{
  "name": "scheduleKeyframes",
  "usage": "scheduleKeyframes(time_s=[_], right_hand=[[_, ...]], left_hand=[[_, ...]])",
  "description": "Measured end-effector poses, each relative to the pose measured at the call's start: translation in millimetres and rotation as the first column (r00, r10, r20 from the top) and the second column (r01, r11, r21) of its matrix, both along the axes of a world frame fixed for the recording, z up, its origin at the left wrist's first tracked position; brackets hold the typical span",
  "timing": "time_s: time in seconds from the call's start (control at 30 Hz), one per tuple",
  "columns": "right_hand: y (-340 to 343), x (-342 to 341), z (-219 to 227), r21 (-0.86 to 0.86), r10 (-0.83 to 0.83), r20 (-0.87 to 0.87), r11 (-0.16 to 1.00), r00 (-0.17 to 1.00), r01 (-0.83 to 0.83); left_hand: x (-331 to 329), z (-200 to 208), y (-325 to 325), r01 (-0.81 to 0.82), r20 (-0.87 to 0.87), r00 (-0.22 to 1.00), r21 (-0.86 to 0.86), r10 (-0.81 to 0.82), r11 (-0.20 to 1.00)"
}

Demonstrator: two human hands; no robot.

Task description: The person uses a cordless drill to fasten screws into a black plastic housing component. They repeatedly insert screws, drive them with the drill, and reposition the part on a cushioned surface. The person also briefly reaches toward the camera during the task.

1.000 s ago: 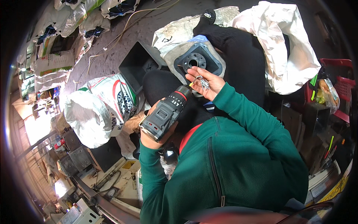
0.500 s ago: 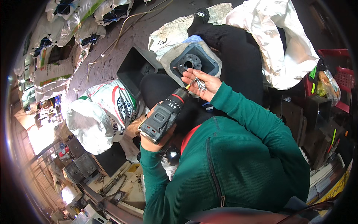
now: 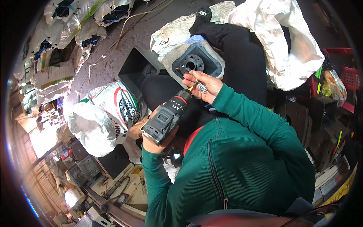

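My left hand (image 3: 154,146) is wrapped round a black and grey cordless drill (image 3: 163,120), its chuck pointing up and to the right. My right hand (image 3: 211,87) cradles several silver screws (image 3: 202,87) in its curled fingers, palm up. Thumb and fingertips meet just beyond the drill's yellowish tip; whether they touch it I cannot tell. Behind the fingers, between my legs, a dark grey plastic part (image 3: 212,67) with a round holed flange (image 3: 192,64) rests on a pale padded bundle. My right fingertips overlap the flange's near edge in view.
An open dark grey bin (image 3: 132,66) lies tilted left of my knee. White sacks stand at left (image 3: 92,128) and upper right (image 3: 280,49). A red plastic crate (image 3: 349,77) is at the far right, beside dark metal blocks. A cable (image 3: 121,36) crosses the floor.
My right hand has shifted slightly left, with the screws still in it. The drill and my left hand have hardly moved.
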State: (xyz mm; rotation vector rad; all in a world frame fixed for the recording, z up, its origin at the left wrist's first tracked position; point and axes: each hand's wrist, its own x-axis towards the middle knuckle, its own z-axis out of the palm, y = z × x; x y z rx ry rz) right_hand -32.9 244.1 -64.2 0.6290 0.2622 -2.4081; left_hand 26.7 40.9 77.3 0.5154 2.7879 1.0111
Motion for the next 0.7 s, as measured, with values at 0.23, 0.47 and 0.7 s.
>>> scheduleKeyframes(time_s=[0.23,0.47,0.7], right_hand=[[-1,-4,-17,0.045,-0.07,0.105,0.997,0.992,0.066],[9,11,-35,-0.04,0.13,0.13,0.991,0.983,-0.126],[11,15,-25,-0.062,0.297,0.016,0.953,0.955,-0.295]], left_hand=[[0,4,-9,0.051,-0.038,0.998,-0.149,-0.057,0.988],[3,7,-21,-0.014,0.142,0.989,-0.1,0.028,0.995],[6,-1,-26,0.116,-0.064,0.988,-0.261,-0.137,0.958]])
